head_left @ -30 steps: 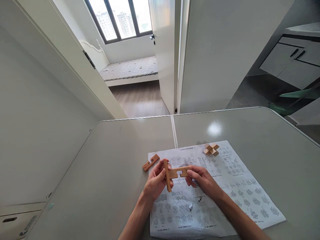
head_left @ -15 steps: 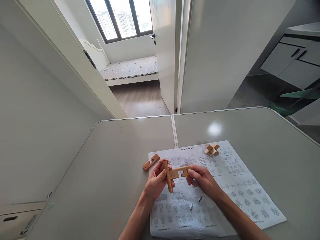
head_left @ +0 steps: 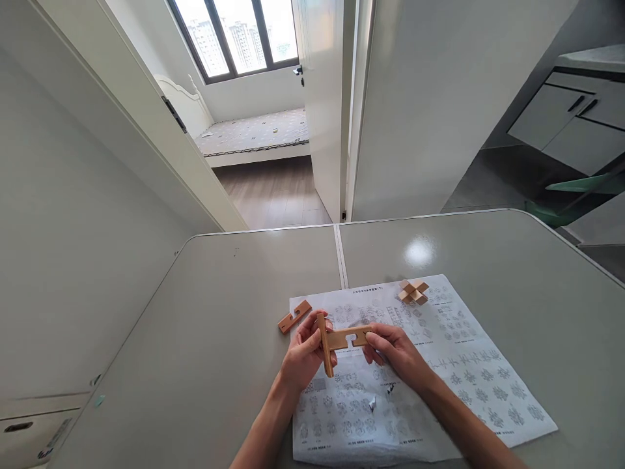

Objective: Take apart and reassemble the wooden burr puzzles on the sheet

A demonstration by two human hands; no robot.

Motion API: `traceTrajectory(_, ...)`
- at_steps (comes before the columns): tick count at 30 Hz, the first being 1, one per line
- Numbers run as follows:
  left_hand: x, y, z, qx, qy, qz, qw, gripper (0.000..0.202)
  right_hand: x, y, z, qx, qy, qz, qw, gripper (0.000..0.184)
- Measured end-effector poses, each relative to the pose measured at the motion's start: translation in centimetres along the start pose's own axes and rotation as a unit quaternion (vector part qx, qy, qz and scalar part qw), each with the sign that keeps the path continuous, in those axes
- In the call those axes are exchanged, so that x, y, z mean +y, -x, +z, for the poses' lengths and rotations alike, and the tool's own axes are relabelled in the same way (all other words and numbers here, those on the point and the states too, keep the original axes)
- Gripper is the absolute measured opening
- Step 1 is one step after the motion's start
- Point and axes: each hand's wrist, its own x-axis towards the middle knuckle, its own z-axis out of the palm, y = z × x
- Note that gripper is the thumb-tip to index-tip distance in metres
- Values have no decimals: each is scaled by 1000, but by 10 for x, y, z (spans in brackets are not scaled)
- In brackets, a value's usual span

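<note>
- Head view: left hand (head_left: pixel 303 355) fingers hold a bar (head_left: pixel 327 355) over the sheet (head_left: pixel 400 417).
- Right hand (head_left: pixel 395 346) fingers pinch the notched piece (head_left: pixel 337 339) over it; whether bar and piece interlock is hard to tell.
- Spare piece (head_left: pixel 288 323) at the sheet's upper-left corner, star (head_left: pixel 413 292) upper right.
- Uneven twisting could part them.

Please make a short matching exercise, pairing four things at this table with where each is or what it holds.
1. left hand
2. right hand
3. loose notched piece
4. star-shaped block

A. pinching the held notched piece
B. on the printed sheet, far right
C. holding the crosspiece
D. by the sheet's far left corner

Pairs: 1-C, 2-A, 3-D, 4-B
</note>
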Motion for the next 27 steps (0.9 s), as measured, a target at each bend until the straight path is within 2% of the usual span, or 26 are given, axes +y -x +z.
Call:
traceTrajectory(4,4,0,-13,-12,4,22,1000,34,2,1,-6,37,-26,9,999,45)
traceTrajectory(6,12,0,-17,14,0,56,998,29,5,1,-11,70,-39,9,997,45)
traceTrajectory(8,20,0,-16,51,-16,81,995,27,7,2,-14,84,-49,10,995,45)
traceTrajectory(11,27,0,-7,143,-140,128,971,35,10,1,-14,90,-58,14,994,44)
traceTrajectory(13,26,0,-1,179,-266,155,934,37,10,0,-13,94,-59,15,994,44)
traceTrajectory(16,20,-1,2,206,-443,214,846,25,10,0,-13,99,-52,16,994,45)
traceTrajectory(18,16,-3,0,210,-524,257,784,16,10,0,-13,95,-44,25,994,45)
traceTrajectory(21,13,-5,-5,205,-608,290,710,11,10,-1,-13,82,-31,30,996,46)
traceTrajectory(24,13,-8,-9,206,-645,297,673,7,9,-1,-12,75,-19,20,997,48)
traceTrajectory(27,13,-9,-12,201,-649,297,671,6,8,-2,-11,73,-9,15,997,48)
